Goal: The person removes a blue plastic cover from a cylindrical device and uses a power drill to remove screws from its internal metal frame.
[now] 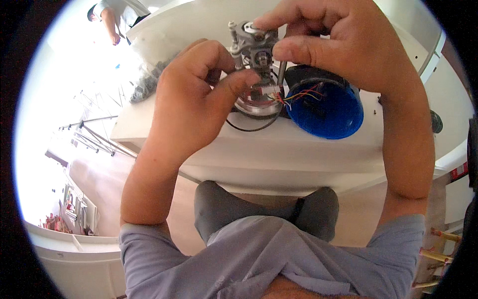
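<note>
A grey metal mechanism (252, 46) with upright posts stands on a round silver base (259, 108) on the white table. My left hand (194, 92) closes on its left side, thumb and fingers bent around the lower part. From the right, my right hand (328, 42) grips its upper part between thumb and forefinger. Thin coloured wires (300, 94) run from a white connector (271, 90) below my hands toward a round blue shell (331, 117), which lies open side up beside the base. A black cable (251, 130) loops in front of the base.
The white table (318, 154) reaches up to my knees. A clear plastic bag with dark contents (144, 87) lies at its left. Another person (117, 17) stands at the far left. Thin metal stands (92, 132) are left of the table, and a wooden stool (438, 254) is at the lower right.
</note>
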Demonstrator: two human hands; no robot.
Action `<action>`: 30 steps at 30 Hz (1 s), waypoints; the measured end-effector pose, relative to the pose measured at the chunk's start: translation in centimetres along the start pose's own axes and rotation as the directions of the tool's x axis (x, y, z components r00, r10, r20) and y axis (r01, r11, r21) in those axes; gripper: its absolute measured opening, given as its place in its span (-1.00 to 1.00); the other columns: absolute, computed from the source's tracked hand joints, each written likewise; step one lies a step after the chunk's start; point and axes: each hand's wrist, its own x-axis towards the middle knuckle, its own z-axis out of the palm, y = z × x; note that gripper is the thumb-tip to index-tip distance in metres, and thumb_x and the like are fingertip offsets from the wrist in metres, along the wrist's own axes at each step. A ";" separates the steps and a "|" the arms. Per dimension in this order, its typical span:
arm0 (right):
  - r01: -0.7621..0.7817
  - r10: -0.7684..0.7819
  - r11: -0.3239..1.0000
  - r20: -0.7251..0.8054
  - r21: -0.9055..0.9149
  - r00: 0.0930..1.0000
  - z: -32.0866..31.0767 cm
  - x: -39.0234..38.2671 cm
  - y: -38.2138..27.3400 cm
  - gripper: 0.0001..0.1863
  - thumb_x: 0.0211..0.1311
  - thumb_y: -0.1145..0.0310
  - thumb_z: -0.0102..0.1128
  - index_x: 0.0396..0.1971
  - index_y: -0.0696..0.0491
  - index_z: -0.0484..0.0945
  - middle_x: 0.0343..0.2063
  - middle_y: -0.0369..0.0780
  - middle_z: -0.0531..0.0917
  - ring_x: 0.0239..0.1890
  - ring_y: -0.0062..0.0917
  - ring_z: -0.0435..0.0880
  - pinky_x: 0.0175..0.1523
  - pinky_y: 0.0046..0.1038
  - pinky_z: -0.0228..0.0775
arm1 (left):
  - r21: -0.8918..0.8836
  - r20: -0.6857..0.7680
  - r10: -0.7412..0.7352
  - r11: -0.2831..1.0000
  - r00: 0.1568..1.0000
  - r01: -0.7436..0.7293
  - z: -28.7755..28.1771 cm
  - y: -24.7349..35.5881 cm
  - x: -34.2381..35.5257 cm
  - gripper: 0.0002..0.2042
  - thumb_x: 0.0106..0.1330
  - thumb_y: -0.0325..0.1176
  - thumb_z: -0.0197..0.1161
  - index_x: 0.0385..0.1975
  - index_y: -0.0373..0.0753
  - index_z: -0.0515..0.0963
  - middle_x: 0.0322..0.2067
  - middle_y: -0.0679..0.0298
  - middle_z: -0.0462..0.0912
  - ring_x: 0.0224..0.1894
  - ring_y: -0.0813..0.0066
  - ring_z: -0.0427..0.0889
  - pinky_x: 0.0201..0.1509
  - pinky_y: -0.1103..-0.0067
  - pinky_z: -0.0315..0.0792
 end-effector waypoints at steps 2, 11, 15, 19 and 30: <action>-0.057 0.058 0.998 -0.003 0.032 0.998 -0.1 0.1 -0.1 -0.67 0.25 0.32 0.45 -0.06 0.19 0.73 -0.45 -0.21 0.76 -0.47 -0.66 0.65 -0.30 -0.61 0.51 | -0.017 0.027 -0.086 0.996 0.996 0.087 -0.2 0.4 0.0 -0.87 0.31 -0.44 0.42 -0.27 -0.30 0.62 -0.48 0.37 0.55 -0.40 0.64 0.47 -0.30 0.62 0.40; -0.023 0.023 1.000 -0.013 0.001 1.000 -0.1 0.0 1.3 -0.70 0.24 0.39 0.44 -0.08 0.23 0.73 -0.48 -0.21 0.75 -0.52 -0.69 0.62 -0.37 -0.65 0.46 | -0.040 0.041 -0.014 0.999 0.999 0.016 -0.1 0.6 0.5 -0.86 0.35 -0.45 0.37 -0.39 -0.30 0.55 -0.48 0.35 0.55 -0.35 0.62 0.49 -0.25 0.65 0.39; 0.031 -0.033 0.998 -0.031 -0.049 0.999 0.4 -0.3 0.4 -0.69 0.24 0.39 0.45 -0.09 0.24 0.73 -0.51 -0.21 0.74 -0.55 -0.70 0.60 -0.41 -0.66 0.43 | 0.017 0.016 0.018 1.000 1.000 -0.018 0.3 -0.2 0.0 -0.88 0.36 -0.44 0.37 -0.34 -0.29 0.56 -0.49 0.32 0.62 -0.38 0.62 0.51 -0.26 0.63 0.41; 0.077 -0.097 0.973 -0.086 -0.218 0.992 1.0 -0.5 -0.3 -0.67 0.22 0.39 0.47 -0.09 0.28 0.72 -0.52 -0.20 0.74 -0.55 -0.68 0.63 -0.40 -0.67 0.46 | 0.072 0.000 -0.005 0.997 1.000 0.005 0.5 0.1 0.0 -0.84 0.39 -0.36 0.37 -0.33 -0.30 0.57 -0.52 0.32 0.63 -0.45 0.61 0.48 -0.33 0.61 0.39; -0.009 0.009 1.000 -0.065 0.005 0.998 0.5 0.0 0.8 -0.66 0.23 0.37 0.48 -0.09 0.27 0.73 -0.49 -0.16 0.75 -0.52 -0.62 0.69 -0.37 -0.64 0.53 | 0.082 0.012 -0.058 0.995 0.998 0.057 -0.1 0.7 -0.1 -0.85 0.42 -0.35 0.35 -0.25 -0.32 0.61 -0.47 0.30 0.62 -0.38 0.61 0.49 -0.28 0.62 0.41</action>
